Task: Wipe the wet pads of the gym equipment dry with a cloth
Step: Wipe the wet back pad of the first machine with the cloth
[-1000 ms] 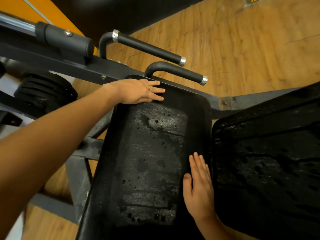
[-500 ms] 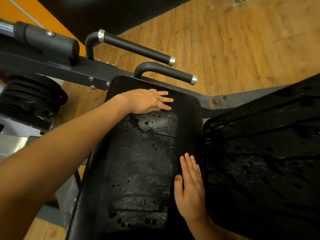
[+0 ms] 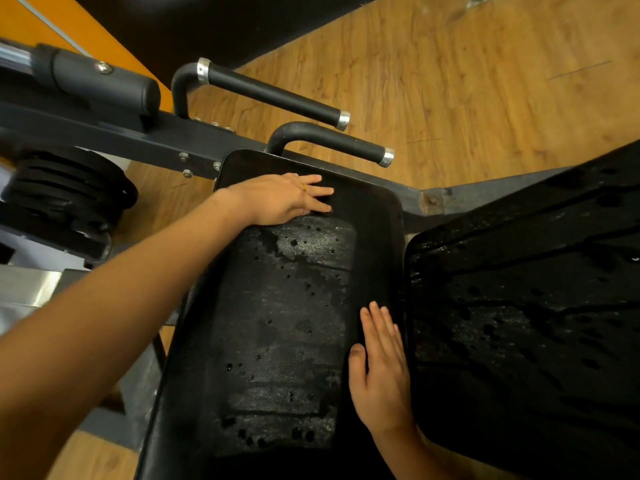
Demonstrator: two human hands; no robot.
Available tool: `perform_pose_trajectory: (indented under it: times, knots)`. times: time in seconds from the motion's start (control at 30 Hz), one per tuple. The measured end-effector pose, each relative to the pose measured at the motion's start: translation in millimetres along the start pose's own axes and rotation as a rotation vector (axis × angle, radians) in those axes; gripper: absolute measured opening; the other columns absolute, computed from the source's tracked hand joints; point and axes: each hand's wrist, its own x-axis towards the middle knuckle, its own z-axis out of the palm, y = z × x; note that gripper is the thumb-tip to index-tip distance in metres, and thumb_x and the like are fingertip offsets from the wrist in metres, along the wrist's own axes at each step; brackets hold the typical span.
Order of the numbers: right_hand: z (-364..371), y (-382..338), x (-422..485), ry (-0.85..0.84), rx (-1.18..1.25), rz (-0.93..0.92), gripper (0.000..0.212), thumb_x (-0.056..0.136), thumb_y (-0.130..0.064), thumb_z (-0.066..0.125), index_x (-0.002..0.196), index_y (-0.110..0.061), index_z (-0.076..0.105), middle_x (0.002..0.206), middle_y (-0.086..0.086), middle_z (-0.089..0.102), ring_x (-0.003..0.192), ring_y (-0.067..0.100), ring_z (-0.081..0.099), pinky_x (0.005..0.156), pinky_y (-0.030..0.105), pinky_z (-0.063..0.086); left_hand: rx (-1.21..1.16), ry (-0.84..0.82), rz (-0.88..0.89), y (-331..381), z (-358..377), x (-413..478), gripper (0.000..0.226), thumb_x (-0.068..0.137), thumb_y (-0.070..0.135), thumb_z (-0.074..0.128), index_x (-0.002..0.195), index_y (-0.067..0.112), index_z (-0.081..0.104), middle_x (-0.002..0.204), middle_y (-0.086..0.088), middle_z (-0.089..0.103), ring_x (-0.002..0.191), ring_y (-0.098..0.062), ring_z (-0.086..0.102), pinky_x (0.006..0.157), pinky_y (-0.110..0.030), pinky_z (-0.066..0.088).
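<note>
left grip [image 3: 280, 199] flat, fingers straight, pressed on the far end of the long pad [image 3: 284, 323], holding nothing. right grip [image 3: 381, 372] flat on the same pad's right edge, fingers together, holding nothing. pad centre wet, beaded. second wet pad [image 3: 519, 323] just beside, on the right.

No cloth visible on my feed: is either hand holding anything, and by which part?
Nothing is held. Left hand and right hand both lie flat on the wet pad.

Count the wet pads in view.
2. The narrow pad lies under the left hand and right hand; the wider pad sits right of it. Others may be out of frame.
</note>
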Motion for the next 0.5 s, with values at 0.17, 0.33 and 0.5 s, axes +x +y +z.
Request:
perform_pose_trajectory:
  times: [0.17,0.33,0.5]
  knots:
    - [1,0,0,0.015,-0.004,-0.013,0.055,0.099,-0.026,0.036,0.152,-0.011,0.044,0.162,-0.003,0.034,0.153,0.009,0.019,0.125,0.029,0.011,0.014,-0.001,0.048,48,14,52,0.046,0.108,0.018,0.04,0.15,0.036,0.043,0.166,0.011,0.02,0.156,-0.016,0.005,0.124,-0.045,0.012]
    - [1,1,1,0.021,-0.001,-0.018,0.055,0.099,-0.027,0.036,0.152,-0.011,0.043,0.161,-0.003,0.034,0.153,0.008,0.019,0.125,0.029,0.011,-0.026,0.035,0.036,38,15,39,0.048,0.106,0.014,0.041,0.146,0.037,0.048,0.166,0.014,0.021,0.156,-0.016,0.008,0.124,-0.051,0.021]
    - [1,1,0,0.028,-0.006,-0.019,0.055,0.1,-0.029,0.034,0.152,-0.011,0.043,0.161,-0.002,0.033,0.153,0.007,0.018,0.125,0.026,0.009,-0.044,0.1,-0.109,4,4,-28,0.046,0.105,0.016,0.043,0.145,0.04,0.05,0.165,0.015,0.021,0.155,-0.017,0.011,0.122,-0.053,0.025]
